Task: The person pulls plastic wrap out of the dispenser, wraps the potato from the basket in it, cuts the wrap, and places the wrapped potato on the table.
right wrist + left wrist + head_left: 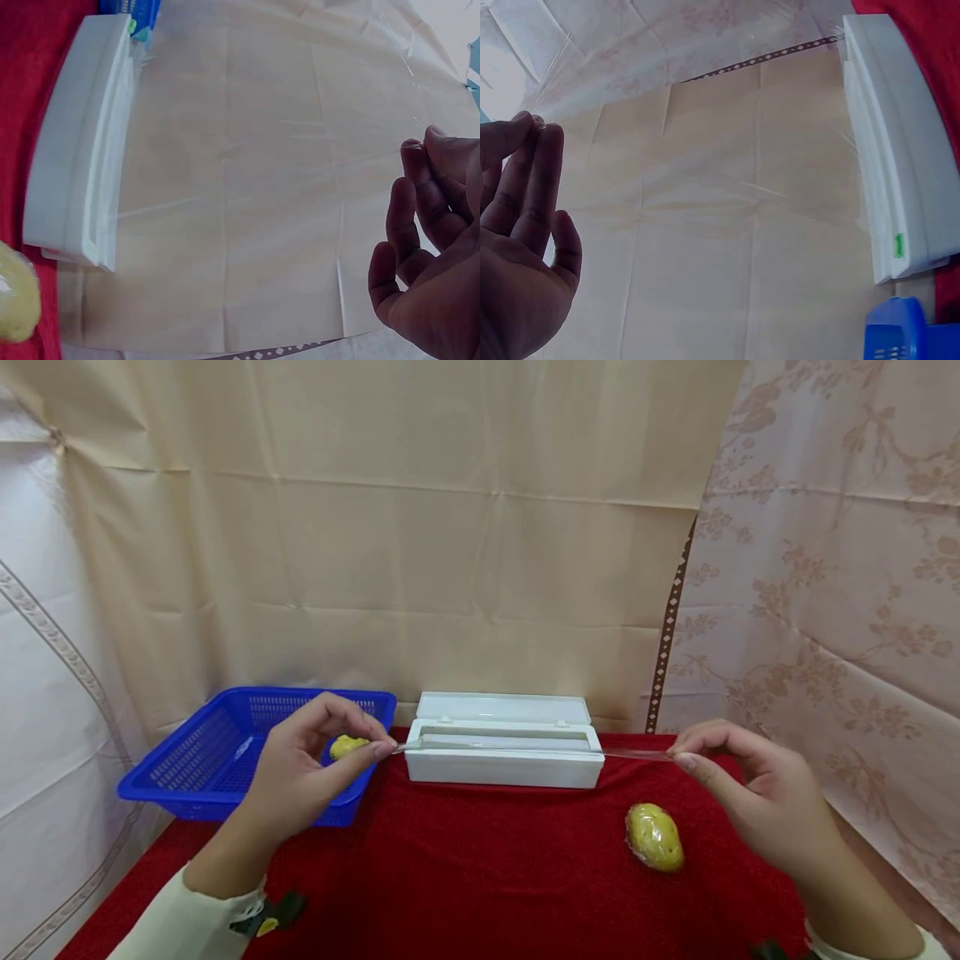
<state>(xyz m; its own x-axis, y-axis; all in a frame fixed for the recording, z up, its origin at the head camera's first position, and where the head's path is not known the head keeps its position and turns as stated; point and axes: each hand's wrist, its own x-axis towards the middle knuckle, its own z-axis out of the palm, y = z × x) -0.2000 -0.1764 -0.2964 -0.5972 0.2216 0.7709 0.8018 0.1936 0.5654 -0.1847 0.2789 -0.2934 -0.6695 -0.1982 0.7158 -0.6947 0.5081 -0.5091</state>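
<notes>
My left hand [296,777] pinches one corner of a clear sheet of cling film [637,754] between thumb and fingertips. At the other side my right hand [761,802] pinches the opposite corner. The film stretches between both hands, in front of and above a white cling film box [502,768] whose lid [502,707] stands open. In both wrist views the sheet runs from the box to the raised fingers. A yellow potato [654,837] wrapped in film lies on the red cloth, left of my right hand.
A blue plastic basket [180,774] stands at the left behind my left hand. Inside it, partly hidden by the hand, is a yellow, potato-like thing [347,746]. Red cloth [480,868] covers the table, and a beige curtain [465,543] hangs behind.
</notes>
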